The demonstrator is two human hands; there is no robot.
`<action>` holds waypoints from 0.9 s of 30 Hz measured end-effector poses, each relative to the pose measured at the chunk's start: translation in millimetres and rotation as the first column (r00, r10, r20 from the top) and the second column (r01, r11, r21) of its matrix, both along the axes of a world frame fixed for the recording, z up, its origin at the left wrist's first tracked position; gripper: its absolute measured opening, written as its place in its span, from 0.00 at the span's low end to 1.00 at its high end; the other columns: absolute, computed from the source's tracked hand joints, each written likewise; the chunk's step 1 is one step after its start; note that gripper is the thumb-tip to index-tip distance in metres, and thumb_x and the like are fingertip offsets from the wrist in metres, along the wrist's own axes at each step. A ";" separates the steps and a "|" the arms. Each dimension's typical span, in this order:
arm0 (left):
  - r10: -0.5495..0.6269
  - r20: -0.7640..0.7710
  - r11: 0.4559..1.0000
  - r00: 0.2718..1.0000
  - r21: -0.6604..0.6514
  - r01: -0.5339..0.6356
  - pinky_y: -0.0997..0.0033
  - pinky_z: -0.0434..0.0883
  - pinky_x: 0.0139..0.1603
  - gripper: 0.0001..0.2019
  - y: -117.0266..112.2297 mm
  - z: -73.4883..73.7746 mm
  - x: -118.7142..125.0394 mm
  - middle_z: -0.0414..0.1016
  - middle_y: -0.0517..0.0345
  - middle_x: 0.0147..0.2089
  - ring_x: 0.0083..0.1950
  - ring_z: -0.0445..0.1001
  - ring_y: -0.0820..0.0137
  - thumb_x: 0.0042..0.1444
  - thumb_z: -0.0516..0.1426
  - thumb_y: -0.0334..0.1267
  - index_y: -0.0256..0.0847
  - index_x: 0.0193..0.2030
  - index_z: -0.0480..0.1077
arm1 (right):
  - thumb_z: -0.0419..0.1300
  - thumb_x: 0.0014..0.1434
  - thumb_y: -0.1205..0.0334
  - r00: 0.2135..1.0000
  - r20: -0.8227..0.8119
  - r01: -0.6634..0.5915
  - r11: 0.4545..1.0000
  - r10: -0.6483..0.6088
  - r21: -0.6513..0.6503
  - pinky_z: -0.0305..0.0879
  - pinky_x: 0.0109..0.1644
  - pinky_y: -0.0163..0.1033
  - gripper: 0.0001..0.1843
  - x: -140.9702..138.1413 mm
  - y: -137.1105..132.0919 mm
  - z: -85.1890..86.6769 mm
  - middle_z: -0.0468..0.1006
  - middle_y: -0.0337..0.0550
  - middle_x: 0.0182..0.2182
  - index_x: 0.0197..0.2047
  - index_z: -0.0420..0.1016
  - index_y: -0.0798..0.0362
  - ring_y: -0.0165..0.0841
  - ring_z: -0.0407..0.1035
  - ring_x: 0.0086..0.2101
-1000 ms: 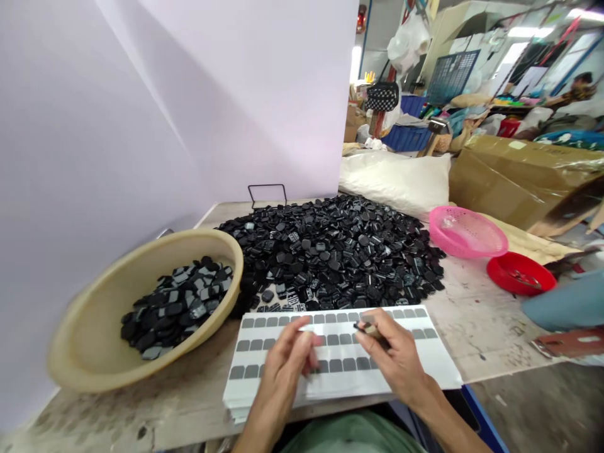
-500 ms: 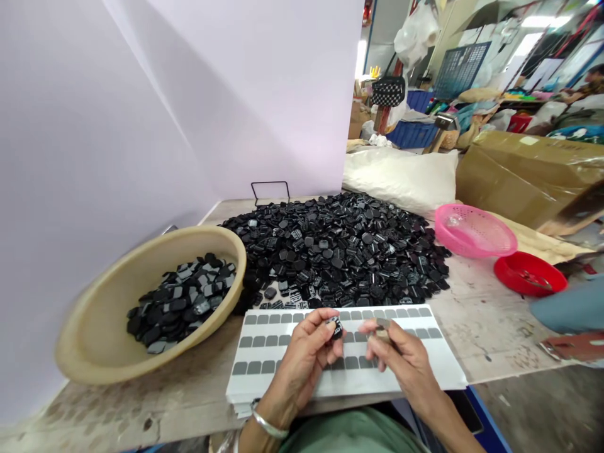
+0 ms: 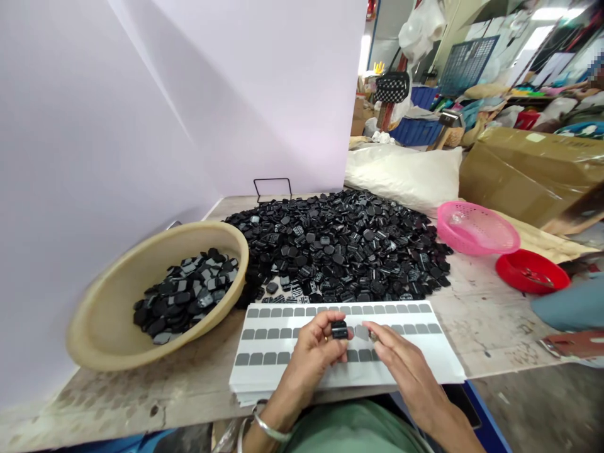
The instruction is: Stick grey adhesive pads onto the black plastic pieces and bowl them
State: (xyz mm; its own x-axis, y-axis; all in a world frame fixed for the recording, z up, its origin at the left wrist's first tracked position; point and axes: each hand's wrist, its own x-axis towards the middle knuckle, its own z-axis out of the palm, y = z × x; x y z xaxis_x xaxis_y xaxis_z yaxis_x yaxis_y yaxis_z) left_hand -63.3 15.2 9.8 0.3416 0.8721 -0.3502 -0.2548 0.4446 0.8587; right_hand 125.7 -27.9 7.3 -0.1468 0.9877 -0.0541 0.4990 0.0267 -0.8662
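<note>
Over a stack of white sheets (image 3: 264, 374) with rows of grey rounded patches, my left hand (image 3: 311, 349) pinches a small black plastic piece (image 3: 338, 329) with a ridged face. Close on its right, the fingers of my right hand (image 3: 401, 355) are pressed together on a grey rounded sticker (image 3: 362, 331). The sticker and the black piece are a little apart. Something small at my right fingertips is too unclear to name. Beyond the sheets spreads a large heap of similar black pieces (image 3: 340, 245).
To the left, a beige basin (image 3: 104, 333) holds black pieces, some grey-faced. A pink basket (image 3: 476, 242) and a red bowl (image 3: 509, 274) stand on the right. Behind are a white sack (image 3: 406, 176), a cardboard box (image 3: 528, 176) and a wire stand (image 3: 272, 180). A person's sleeve (image 3: 566, 308) shows at right.
The black piece in my left hand has turned, from its white-marked face to a ridged one. My right hand has brought the grey sticker lower and closer to it.
</note>
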 end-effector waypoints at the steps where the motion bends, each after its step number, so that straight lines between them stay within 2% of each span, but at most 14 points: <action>1: -0.005 0.001 1.000 1.000 0.010 0.005 0.78 0.59 0.23 0.20 -0.6 -0.3 0.4 0.76 0.56 0.35 0.23 0.69 0.79 0.46 0.63 0.32 0.36 0.47 0.67 | 0.45 0.68 0.52 1.000 0.017 -0.004 1.000 0.003 0.030 0.63 0.59 0.46 0.21 -1.1 1.0 0.0 0.71 0.45 0.56 0.60 0.66 0.46 0.39 0.65 0.56; 7: -0.048 0.005 0.999 0.999 -0.021 0.048 0.79 0.60 0.22 0.19 -5.7 5.2 4.4 0.72 0.63 0.26 0.22 0.70 0.77 0.44 0.62 0.30 0.35 0.45 0.68 | 0.45 0.68 0.59 0.986 0.165 -0.055 0.986 0.029 0.155 0.69 0.49 0.39 0.17 -5.9 0.7 0.6 0.75 0.44 0.48 0.57 0.65 0.48 0.35 0.71 0.46; 10: -0.045 -0.016 0.998 0.999 -0.038 0.044 0.80 0.59 0.21 0.19 -6.7 8.1 5.7 0.68 0.66 0.23 0.20 0.69 0.78 0.43 0.62 0.29 0.35 0.46 0.68 | 0.46 0.68 0.61 0.966 0.259 -0.093 0.967 0.030 0.236 0.69 0.48 0.39 0.17 -7.5 -0.9 0.4 0.76 0.45 0.47 0.56 0.66 0.50 0.35 0.71 0.46; 13: -0.059 0.000 0.997 0.998 -0.047 0.059 0.80 0.60 0.22 0.19 -6.6 8.5 6.2 0.70 0.65 0.24 0.20 0.68 0.79 0.43 0.62 0.29 0.34 0.46 0.68 | 0.46 0.68 0.63 0.945 0.326 -0.130 0.951 0.033 0.281 0.70 0.46 0.39 0.17 -7.6 -1.0 0.5 0.76 0.46 0.47 0.56 0.66 0.51 0.36 0.72 0.45; 19: -0.083 0.015 0.995 0.996 -0.061 0.084 0.80 0.58 0.22 0.19 -4.9 7.0 6.5 0.69 0.64 0.21 0.19 0.66 0.79 0.43 0.61 0.28 0.33 0.45 0.68 | 0.45 0.68 0.62 0.912 0.409 -0.173 0.934 0.032 0.313 0.71 0.42 0.41 0.17 -5.5 -1.5 1.9 0.76 0.48 0.45 0.57 0.67 0.51 0.38 0.73 0.42; 27: -0.094 0.039 0.989 0.995 -0.114 0.098 0.78 0.60 0.24 0.20 -4.4 4.9 5.4 0.73 0.61 0.25 0.21 0.68 0.78 0.42 0.61 0.28 0.33 0.45 0.69 | 0.45 0.68 0.63 0.932 0.358 -0.153 0.955 0.055 0.254 0.70 0.44 0.43 0.17 -6.8 0.4 1.4 0.75 0.45 0.41 0.56 0.67 0.50 0.36 0.72 0.40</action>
State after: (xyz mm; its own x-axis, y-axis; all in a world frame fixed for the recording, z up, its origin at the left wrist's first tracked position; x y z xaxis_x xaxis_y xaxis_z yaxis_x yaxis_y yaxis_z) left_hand -57.9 10.8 14.7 0.4351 0.7890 -0.4338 -0.2334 0.5642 0.7920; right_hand 118.9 -27.5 8.7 -0.2706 0.9510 0.1493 0.7451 0.3051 -0.5931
